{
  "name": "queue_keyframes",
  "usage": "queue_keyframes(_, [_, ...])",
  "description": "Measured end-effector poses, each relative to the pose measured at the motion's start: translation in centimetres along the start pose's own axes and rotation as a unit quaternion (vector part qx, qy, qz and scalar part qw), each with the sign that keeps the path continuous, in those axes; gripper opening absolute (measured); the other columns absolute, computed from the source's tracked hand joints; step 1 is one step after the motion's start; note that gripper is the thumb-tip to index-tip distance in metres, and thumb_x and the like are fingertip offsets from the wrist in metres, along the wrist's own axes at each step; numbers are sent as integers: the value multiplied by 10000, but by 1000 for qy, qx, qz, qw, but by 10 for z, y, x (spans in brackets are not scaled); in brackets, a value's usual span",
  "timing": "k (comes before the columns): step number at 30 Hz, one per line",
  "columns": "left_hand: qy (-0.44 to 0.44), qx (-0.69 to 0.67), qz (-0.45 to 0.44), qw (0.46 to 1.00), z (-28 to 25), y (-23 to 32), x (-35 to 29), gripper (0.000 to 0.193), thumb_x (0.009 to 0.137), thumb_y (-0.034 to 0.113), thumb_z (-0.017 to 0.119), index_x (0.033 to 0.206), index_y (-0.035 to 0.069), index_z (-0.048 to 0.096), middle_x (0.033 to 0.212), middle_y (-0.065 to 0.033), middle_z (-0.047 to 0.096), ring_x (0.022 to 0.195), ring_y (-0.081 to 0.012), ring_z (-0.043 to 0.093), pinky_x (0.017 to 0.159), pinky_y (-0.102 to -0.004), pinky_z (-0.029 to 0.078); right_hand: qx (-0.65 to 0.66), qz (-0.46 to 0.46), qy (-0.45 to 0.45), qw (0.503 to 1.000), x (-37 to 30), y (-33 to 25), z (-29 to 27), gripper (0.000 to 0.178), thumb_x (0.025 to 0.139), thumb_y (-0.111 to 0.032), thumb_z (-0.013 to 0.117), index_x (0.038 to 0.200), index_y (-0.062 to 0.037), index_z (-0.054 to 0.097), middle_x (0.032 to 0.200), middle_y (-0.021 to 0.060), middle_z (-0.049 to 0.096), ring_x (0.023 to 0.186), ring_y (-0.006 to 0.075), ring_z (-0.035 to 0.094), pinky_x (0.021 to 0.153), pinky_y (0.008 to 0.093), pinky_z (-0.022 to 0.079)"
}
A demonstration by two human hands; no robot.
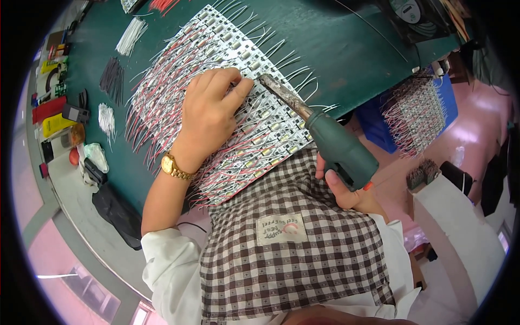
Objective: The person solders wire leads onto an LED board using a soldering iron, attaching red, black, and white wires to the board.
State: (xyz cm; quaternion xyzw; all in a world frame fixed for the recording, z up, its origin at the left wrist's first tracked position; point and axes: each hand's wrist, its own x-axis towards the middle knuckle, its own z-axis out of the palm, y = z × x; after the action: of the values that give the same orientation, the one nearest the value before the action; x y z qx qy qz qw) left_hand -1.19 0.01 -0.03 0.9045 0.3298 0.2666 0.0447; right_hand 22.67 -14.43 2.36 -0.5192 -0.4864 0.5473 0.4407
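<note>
A large panel of small white circuit boards (281, 128) lies tilted on the green table, with rows of red, white and black wires sticking out of it. Over its middle is my left hand (208, 111), thumb and forefinger pinched close to the board; whatever lies between the fingertips is hidden. My right hand (349, 196) is wrapped round the dark green handle of a soldering gun (340, 145). The gun's scorched metal barrel points up and left, its tip over the panel just right of my left fingertips.
Bundles of white wires (131, 37), black wires (111, 81) and shorter white wires (106, 121) lie left of the panel, on the green table (346, 59). At the far right stands a dark device (407, 12). Below the table's right edge, a blue bin (372, 129) holds another wired panel (414, 115).
</note>
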Motion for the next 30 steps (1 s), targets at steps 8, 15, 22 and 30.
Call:
queue_keyframes(8, [-6,47,12,999,3,4,1,231,714,50,561,931,61,638,874,-38,560,833,-207,555,768,-356,418,-44,-37,-22,998,0,8,-2,215,689,-17,624,899,23,606,882,138,605,673,247,589,601,289,475])
queue_keyframes(15, [-1,56,16,998,4,4,2,217,723,63,549,920,62,640,844,-26,554,831,-194,554,806,-367,414,-196,-158,-87,964,5,10,-11,291,636,-13,632,924,25,613,904,138,615,656,260,596,577,288,478])
queue_keyframes(22, [21,43,15,999,6,3,1,208,719,59,552,905,60,643,809,-29,550,813,-198,554,787,-362,415,-125,-81,-20,989,-4,12,-3,327,615,-30,643,936,29,621,918,143,620,663,264,609,576,288,489])
queue_keyframes(30, [50,27,7,998,11,2,-2,249,704,29,558,926,78,660,762,-33,532,782,-205,544,725,-343,412,-146,-109,-44,982,0,15,-1,301,632,-16,625,931,18,627,915,159,610,657,269,596,572,292,479])
